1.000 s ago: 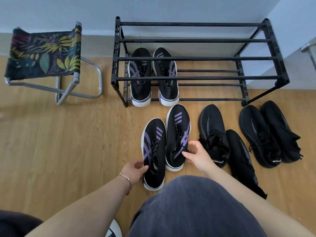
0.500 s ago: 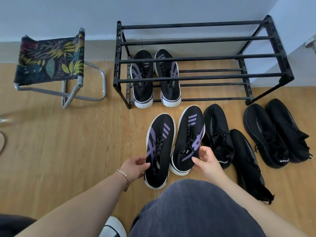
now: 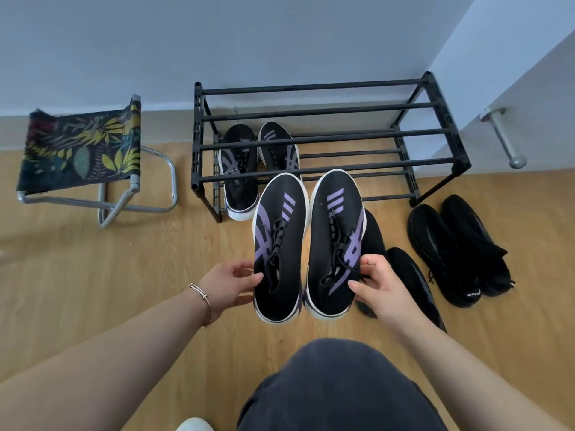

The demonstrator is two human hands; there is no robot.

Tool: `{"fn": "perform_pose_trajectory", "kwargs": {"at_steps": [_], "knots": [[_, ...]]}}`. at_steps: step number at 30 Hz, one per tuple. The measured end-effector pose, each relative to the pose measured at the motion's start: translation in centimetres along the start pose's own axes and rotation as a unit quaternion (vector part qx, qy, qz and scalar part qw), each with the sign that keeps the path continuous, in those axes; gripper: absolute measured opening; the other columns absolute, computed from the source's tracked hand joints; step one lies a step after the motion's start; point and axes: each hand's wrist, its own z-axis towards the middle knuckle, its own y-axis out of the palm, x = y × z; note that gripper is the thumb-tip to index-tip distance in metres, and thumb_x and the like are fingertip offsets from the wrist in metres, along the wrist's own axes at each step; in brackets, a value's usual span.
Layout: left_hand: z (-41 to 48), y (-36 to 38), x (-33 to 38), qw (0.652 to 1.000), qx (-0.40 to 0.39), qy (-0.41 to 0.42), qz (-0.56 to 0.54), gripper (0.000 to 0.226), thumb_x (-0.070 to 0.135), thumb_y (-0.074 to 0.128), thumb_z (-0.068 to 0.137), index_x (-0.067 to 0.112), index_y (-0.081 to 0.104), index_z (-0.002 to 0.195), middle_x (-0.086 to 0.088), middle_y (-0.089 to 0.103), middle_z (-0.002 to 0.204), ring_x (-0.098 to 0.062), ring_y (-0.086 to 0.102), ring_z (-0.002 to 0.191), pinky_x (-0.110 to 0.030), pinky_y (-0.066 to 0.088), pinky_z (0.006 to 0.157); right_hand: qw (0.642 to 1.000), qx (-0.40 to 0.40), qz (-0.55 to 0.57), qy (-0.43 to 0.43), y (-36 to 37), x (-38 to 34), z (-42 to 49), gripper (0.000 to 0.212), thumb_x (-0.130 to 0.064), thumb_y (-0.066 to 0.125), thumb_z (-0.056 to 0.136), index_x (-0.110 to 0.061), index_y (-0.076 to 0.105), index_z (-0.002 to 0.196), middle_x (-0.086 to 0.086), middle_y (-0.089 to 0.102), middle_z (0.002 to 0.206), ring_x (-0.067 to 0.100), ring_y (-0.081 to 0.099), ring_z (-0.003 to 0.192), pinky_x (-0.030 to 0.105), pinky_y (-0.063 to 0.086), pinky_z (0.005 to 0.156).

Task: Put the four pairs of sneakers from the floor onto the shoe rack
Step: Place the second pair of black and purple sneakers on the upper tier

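Two black sneakers with purple stripes and white soles hang side by side above the floor, toes toward the rack. My left hand (image 3: 228,283) grips the left sneaker (image 3: 278,244) at its heel side. My right hand (image 3: 378,287) grips the right sneaker (image 3: 334,241) the same way. The black shoe rack (image 3: 329,132) stands against the wall; a matching purple-striped pair (image 3: 258,157) sits at the left of its bottom shelf. One all-black pair (image 3: 404,275) lies on the floor partly hidden behind the held shoes. Another all-black pair (image 3: 457,247) lies further right.
A folding stool (image 3: 84,150) with a leaf-print seat and metal legs stands left of the rack. A white wall corner with a metal door stop (image 3: 504,138) juts out at the right. My knee (image 3: 336,387) in dark trousers fills the bottom centre. The floor is light wood.
Both hands closed on the purple-striped pair and lifted it off the floor toward the rack. The camera view has risen and tilted.
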Motion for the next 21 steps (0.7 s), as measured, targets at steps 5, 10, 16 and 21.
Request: {"fn": "perform_pose_trajectory", "kwargs": {"at_steps": [5, 10, 16, 21], "knots": [[-0.9, -0.5, 0.6, 1.000, -0.015, -0.003, 0.017, 0.021, 0.015, 0.069, 0.093, 0.019, 0.072, 0.113, -0.010, 0.076, 0.108, -0.022, 0.074, 0.099, -0.034, 0.060, 0.081, 0.999, -0.026, -0.032, 0.011, -0.6, -2.0, -0.6, 0.033, -0.010, 0.068, 0.094, -0.035, 0.060, 0.114, -0.001, 0.068, 0.123, 0.022, 0.067, 0.116, 0.044, 0.057, 0.098], [-2.3, -0.7, 1.5, 1.000, -0.010, 0.000, 0.002, 0.023, 0.012, 0.068, 0.093, 0.015, 0.070, 0.116, -0.013, 0.075, 0.110, -0.023, 0.074, 0.099, -0.032, 0.061, 0.078, 0.998, -0.025, -0.054, 0.000, -0.3, -3.2, -0.8, 0.033, -0.018, 0.070, 0.090, -0.043, 0.060, 0.110, -0.002, 0.067, 0.124, 0.024, 0.066, 0.117, 0.046, 0.055, 0.098], [-2.9, -1.6, 3.6, 1.000, 0.007, 0.017, -0.012, 0.026, 0.010, 0.065, 0.095, 0.009, 0.066, 0.121, -0.011, 0.073, 0.110, -0.018, 0.072, 0.093, -0.027, 0.062, 0.074, 0.999, -0.022, -0.041, -0.022, 0.8, -4.8, 0.2, 0.035, -0.007, 0.066, 0.094, -0.032, 0.058, 0.116, 0.001, 0.067, 0.123, 0.023, 0.065, 0.117, 0.043, 0.056, 0.098], [-2.4, -2.9, 5.8, 0.998, 0.037, 0.048, -0.009, 0.024, 0.012, 0.064, 0.096, 0.011, 0.067, 0.120, -0.011, 0.073, 0.109, -0.017, 0.072, 0.092, -0.025, 0.061, 0.070, 0.998, -0.022, -0.013, -0.050, 1.9, -6.9, 2.7, 0.034, -0.004, 0.065, 0.094, -0.028, 0.058, 0.117, 0.006, 0.067, 0.125, 0.024, 0.066, 0.117, 0.043, 0.057, 0.096]]}}
